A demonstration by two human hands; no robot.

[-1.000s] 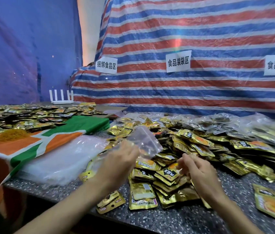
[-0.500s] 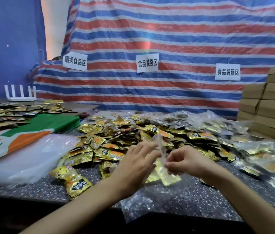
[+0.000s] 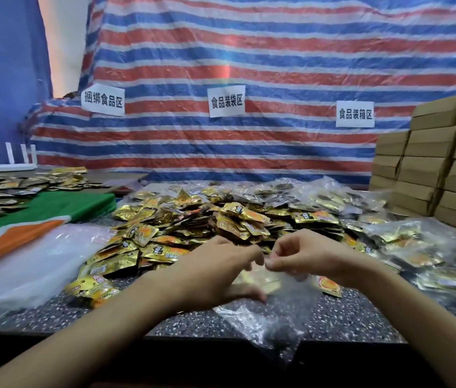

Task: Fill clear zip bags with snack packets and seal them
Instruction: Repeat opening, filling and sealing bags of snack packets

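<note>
Pinching the clear zip bag at its mouth are left grip and right grip.

Bare worktop shows only along the front edge. Snack packets heap the middle behind it; empty bags block the left side, filled bags and cardboard boxes the right.

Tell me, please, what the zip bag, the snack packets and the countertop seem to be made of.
The zip bag: thin clear plastic film, likely; the countertop shows through, creases glint. The snack packets: probably metallised foil, glossy gold with highlights. The countertop: dark speckled stone or terrazzo look, possibly laminate.
</note>
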